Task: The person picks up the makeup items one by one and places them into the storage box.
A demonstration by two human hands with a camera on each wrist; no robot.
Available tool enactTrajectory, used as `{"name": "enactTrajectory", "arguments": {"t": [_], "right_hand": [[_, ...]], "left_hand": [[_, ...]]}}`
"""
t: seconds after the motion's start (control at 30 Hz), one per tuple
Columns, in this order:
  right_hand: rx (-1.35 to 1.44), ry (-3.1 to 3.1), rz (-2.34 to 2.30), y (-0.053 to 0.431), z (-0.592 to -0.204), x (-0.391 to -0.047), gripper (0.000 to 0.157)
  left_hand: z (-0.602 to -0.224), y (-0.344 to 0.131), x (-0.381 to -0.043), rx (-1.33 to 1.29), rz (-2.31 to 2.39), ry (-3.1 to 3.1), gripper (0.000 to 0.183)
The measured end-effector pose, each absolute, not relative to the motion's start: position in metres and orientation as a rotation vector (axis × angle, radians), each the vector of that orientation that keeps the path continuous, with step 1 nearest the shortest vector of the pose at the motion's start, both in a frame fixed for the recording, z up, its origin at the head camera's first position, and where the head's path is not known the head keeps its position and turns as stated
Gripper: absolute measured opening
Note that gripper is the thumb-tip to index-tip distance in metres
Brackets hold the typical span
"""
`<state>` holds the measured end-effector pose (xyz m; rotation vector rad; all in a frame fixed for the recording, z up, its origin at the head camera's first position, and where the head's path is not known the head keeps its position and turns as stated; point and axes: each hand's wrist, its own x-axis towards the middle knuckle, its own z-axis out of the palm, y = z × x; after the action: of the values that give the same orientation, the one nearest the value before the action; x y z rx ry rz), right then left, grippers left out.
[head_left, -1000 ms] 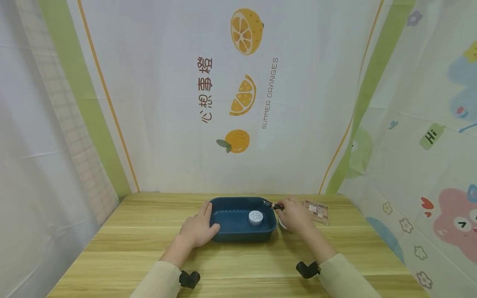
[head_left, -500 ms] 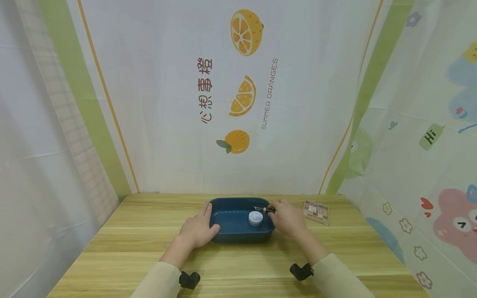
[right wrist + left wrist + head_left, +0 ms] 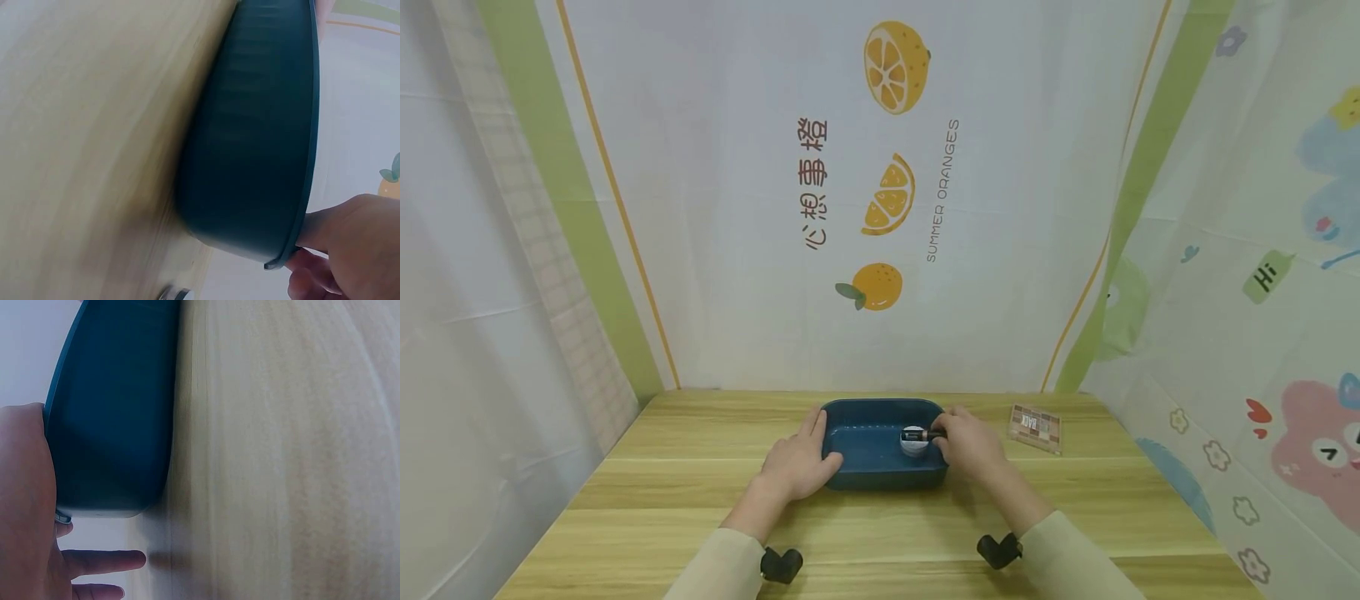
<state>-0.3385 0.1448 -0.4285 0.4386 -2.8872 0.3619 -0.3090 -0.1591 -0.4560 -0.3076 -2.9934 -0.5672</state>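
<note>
A dark blue rectangular basin [image 3: 865, 479] stands on the table, a white round tub [image 3: 914, 450] with a patterned lid inside its right half. My left hand [image 3: 797, 462] rests against the basin's left end, thumb over the rim; in the left wrist view its fingers [image 3: 106, 561] stretch straight beyond the basin's end. At the right end, my right hand [image 3: 973, 446] pinches a slim black cosmetic tube [image 3: 916, 435] with a pinkish band. From the head camera, the tube lies across the white tub, inside the rim. In the right wrist view, the basin wall hides the tube.
A checked brown make-up palette [image 3: 1036, 427] lies on the wood-grain table [image 3: 880, 533], right of my right hand. Low in the right wrist view, a small dark and silver object [image 3: 176, 294] is cut off. A printed cloth [image 3: 737, 250] hangs behind the table.
My right hand has moved left and toward me, carrying the black tube from the basin's far right corner to over the white tub. My left hand and the basin have stayed nearly still.
</note>
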Motion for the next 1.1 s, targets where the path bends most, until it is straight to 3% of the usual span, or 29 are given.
{"name": "enactTrajectory", "arguments": {"t": [1.1], "right_hand": [[0.467, -2.972, 0.307, 0.14, -0.429, -0.342, 0.023]], "left_hand": [[-0.466, -0.159, -0.316, -0.304, -0.563, -2.97, 0.087]]}}
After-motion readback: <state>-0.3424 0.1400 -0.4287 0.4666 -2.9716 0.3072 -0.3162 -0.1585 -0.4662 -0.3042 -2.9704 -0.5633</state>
